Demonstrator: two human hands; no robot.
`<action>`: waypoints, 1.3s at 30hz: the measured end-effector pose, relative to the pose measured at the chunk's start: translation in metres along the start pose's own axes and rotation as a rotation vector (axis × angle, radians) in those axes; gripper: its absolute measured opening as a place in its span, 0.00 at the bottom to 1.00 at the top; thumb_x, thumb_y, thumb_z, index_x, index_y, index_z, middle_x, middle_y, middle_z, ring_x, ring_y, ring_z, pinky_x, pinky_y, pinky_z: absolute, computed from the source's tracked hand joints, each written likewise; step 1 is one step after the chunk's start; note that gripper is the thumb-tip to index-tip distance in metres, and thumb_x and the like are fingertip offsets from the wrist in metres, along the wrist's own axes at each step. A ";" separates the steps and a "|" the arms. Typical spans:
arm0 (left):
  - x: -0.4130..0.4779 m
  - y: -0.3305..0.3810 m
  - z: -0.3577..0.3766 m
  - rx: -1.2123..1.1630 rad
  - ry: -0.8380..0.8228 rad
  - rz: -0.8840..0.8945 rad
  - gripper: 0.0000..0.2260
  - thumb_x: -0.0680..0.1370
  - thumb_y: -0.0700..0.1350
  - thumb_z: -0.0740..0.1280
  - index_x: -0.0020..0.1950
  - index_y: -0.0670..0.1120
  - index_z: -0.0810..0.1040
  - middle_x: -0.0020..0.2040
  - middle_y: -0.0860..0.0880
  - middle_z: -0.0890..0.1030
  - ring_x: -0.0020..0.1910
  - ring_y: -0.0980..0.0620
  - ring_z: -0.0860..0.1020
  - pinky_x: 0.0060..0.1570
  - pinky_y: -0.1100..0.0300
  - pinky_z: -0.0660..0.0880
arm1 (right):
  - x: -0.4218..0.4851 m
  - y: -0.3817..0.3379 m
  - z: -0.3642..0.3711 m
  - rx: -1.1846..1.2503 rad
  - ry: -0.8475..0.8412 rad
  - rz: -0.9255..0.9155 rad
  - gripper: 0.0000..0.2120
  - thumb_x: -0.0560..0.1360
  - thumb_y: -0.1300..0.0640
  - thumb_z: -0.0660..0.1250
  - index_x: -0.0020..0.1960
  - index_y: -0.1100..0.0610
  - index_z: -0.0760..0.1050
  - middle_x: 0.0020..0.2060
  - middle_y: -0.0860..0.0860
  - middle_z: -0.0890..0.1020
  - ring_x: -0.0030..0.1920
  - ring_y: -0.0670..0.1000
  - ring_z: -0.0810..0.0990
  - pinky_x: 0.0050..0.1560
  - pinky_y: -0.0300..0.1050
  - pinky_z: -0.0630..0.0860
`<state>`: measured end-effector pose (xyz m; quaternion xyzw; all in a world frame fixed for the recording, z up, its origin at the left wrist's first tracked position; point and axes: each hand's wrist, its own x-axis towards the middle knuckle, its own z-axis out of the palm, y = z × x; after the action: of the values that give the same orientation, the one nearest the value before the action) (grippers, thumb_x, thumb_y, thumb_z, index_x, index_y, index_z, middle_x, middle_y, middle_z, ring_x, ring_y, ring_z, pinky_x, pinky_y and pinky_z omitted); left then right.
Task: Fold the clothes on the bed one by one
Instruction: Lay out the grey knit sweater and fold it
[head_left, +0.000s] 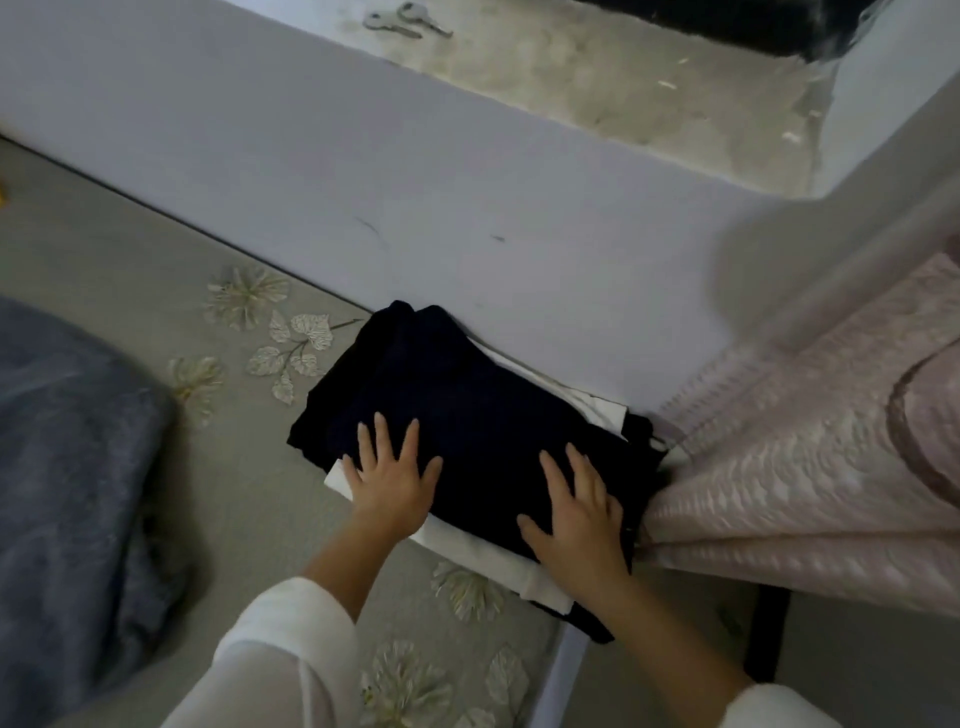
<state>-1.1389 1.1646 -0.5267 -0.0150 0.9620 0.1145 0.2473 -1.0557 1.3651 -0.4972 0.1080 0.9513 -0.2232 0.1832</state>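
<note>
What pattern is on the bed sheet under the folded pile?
Pale grey-beige bed sheet with embroidered cream flowers and leaves, seen in the head view.

Folded stack on bed, against wall.

white garment: mostly under dark garment | blue fabric: cut left

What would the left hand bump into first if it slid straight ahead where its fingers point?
The left hand lies flat on the dark folded clothes; sliding on across them, it would probably reach the pale wall behind the pile first.
</note>
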 end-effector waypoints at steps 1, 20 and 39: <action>-0.003 -0.002 0.009 0.042 -0.024 -0.021 0.30 0.81 0.62 0.48 0.78 0.53 0.42 0.78 0.41 0.38 0.76 0.41 0.36 0.72 0.41 0.41 | 0.003 0.001 0.004 -0.047 -0.097 -0.017 0.36 0.78 0.40 0.59 0.78 0.48 0.44 0.78 0.51 0.41 0.77 0.53 0.41 0.73 0.56 0.48; -0.115 -0.109 0.015 -0.453 0.060 -0.319 0.26 0.81 0.49 0.58 0.78 0.48 0.55 0.78 0.44 0.55 0.76 0.46 0.56 0.73 0.53 0.54 | -0.004 -0.098 0.047 -0.293 -0.139 -0.417 0.24 0.78 0.52 0.58 0.73 0.52 0.59 0.72 0.49 0.60 0.71 0.51 0.58 0.68 0.50 0.56; -0.212 -0.328 0.084 -0.563 0.231 -0.811 0.30 0.79 0.49 0.61 0.77 0.45 0.51 0.78 0.43 0.48 0.76 0.43 0.52 0.72 0.51 0.56 | -0.020 -0.296 0.229 -0.493 -0.376 -0.819 0.25 0.76 0.50 0.61 0.71 0.52 0.59 0.66 0.50 0.66 0.68 0.51 0.62 0.65 0.50 0.61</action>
<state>-0.8856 0.8588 -0.5666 -0.4661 0.8317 0.2618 0.1500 -1.0540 0.9965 -0.5660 -0.3618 0.8906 -0.0614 0.2686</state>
